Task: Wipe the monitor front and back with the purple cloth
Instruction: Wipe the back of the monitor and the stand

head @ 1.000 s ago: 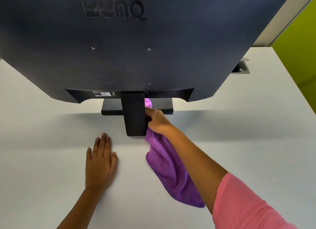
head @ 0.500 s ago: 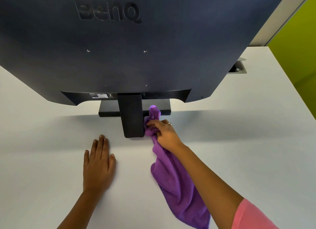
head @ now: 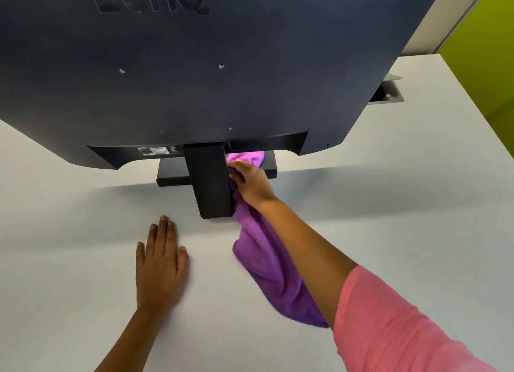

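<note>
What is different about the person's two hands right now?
The left hand lies flat and open on the white table, fingers straight, holding nothing. The right hand is curled around the purple cloth, bunching it up. The left hand rests away from the monitor stand, while the right hand presses the cloth against the stand's side, under the monitor. Both hands are bare and reach forward over the same table.

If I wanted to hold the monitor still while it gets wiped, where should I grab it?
Probably the stand's neck, gripped from the left. It is a narrow upright post your fingers could wrap around, and that side is free: the right hand and purple cloth fill the other. The monitor back is wide and flat.
</note>
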The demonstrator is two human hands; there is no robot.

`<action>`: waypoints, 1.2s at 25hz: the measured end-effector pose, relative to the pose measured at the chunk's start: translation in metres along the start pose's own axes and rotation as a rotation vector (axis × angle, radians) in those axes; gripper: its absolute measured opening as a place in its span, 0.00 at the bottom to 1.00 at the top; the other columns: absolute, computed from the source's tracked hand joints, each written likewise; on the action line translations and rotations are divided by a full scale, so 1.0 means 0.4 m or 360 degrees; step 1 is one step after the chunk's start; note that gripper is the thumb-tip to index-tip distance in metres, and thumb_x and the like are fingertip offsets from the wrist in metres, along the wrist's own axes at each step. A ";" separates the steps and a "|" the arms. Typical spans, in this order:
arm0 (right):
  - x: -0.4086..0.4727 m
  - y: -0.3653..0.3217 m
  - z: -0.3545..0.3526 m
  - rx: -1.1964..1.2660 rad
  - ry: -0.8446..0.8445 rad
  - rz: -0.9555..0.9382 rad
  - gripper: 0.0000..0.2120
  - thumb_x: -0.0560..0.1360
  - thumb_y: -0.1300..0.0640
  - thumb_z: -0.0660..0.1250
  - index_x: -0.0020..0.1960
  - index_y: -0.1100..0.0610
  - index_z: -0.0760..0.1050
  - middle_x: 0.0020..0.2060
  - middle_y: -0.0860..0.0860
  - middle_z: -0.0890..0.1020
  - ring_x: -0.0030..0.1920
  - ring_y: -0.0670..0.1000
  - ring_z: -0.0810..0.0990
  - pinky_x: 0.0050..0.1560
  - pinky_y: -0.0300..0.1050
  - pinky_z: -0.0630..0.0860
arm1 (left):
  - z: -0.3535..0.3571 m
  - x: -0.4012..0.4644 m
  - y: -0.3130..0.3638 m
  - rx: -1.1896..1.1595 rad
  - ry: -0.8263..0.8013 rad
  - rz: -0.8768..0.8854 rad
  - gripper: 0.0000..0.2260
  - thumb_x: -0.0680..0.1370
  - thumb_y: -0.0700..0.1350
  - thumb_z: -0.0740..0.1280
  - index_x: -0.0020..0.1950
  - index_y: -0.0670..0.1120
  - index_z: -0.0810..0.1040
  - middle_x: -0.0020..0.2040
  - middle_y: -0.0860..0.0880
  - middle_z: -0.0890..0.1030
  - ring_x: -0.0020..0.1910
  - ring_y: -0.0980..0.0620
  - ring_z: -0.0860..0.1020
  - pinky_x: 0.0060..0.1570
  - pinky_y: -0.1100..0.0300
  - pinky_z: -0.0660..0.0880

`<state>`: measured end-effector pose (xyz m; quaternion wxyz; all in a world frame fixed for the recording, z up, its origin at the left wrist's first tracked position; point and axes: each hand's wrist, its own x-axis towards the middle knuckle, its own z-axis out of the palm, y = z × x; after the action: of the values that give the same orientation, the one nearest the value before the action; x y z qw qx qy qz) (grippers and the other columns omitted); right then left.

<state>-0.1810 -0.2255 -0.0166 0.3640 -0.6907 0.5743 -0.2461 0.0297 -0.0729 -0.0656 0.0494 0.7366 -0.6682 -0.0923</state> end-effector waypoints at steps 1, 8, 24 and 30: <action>0.011 0.003 -0.004 0.0004 -0.0054 -0.0010 0.12 0.80 0.63 0.59 0.62 0.63 0.71 0.56 0.60 0.80 0.55 0.59 0.79 0.61 0.49 0.73 | 0.001 0.001 -0.002 0.0006 0.0004 0.0003 0.30 0.78 0.56 0.41 0.78 0.44 0.51 0.78 0.48 0.51 0.77 0.48 0.50 0.74 0.47 0.48; 0.017 0.010 -0.015 0.0061 -0.0684 -0.0009 0.18 0.76 0.73 0.54 0.65 0.63 0.64 0.57 0.63 0.75 0.57 0.60 0.75 0.61 0.54 0.74 | 0.005 0.001 -0.002 0.0007 0.0015 0.0005 0.30 0.78 0.55 0.42 0.78 0.44 0.52 0.78 0.48 0.52 0.77 0.47 0.50 0.74 0.46 0.49; -0.231 0.142 -0.014 -0.0548 -0.0171 -0.0418 0.19 0.79 0.61 0.59 0.70 0.59 0.68 0.68 0.56 0.72 0.70 0.56 0.68 0.71 0.48 0.62 | 0.000 -0.004 0.002 -0.0063 0.0018 0.0014 0.29 0.78 0.56 0.42 0.78 0.45 0.49 0.78 0.49 0.50 0.77 0.48 0.49 0.75 0.47 0.47; -0.133 0.105 -0.007 -0.0417 -0.0120 -0.0247 0.21 0.80 0.62 0.56 0.73 0.56 0.63 0.72 0.52 0.66 0.72 0.55 0.64 0.72 0.48 0.60 | 0.003 -0.004 0.000 -0.0054 0.0015 0.0006 0.30 0.78 0.57 0.41 0.78 0.45 0.48 0.78 0.49 0.49 0.77 0.49 0.47 0.75 0.48 0.46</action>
<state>-0.2204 -0.1776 -0.0437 0.2720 -0.7834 0.5323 -0.1702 0.0293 -0.0712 -0.0669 0.0652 0.7349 -0.6676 -0.0999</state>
